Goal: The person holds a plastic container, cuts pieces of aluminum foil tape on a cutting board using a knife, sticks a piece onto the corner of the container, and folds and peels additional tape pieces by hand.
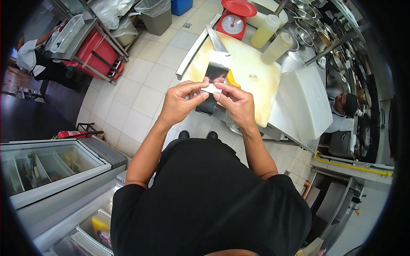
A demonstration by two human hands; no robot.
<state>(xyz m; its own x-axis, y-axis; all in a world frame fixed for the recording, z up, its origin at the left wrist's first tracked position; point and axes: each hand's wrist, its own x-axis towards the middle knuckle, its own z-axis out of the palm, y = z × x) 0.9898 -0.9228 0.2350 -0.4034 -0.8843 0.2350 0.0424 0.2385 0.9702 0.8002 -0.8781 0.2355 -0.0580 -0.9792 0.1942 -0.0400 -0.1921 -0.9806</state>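
Between the fingertips of both hands is a flat, shiny silver-and-black rectangle [219,65]; its exact kind is not clear. My left hand [183,100] pinches its lower left corner with thumb and forefinger. On the lower right corner, my right hand [237,104] grips in the same way. A dark, glossy part [207,105] shows below the fingers. Behind the rectangle, a knife [217,40] with a yellow handle [231,80] lies on a stained white cutting board [252,79], partly hidden.
A red kitchen scale [232,23] and two squeeze bottles [265,30] stand along the board's far side. Metal bowls [304,36] crowd the upper right. One person [344,109] is at the right, another [32,57] at far left. A glass-topped freezer [55,166] is at lower left.
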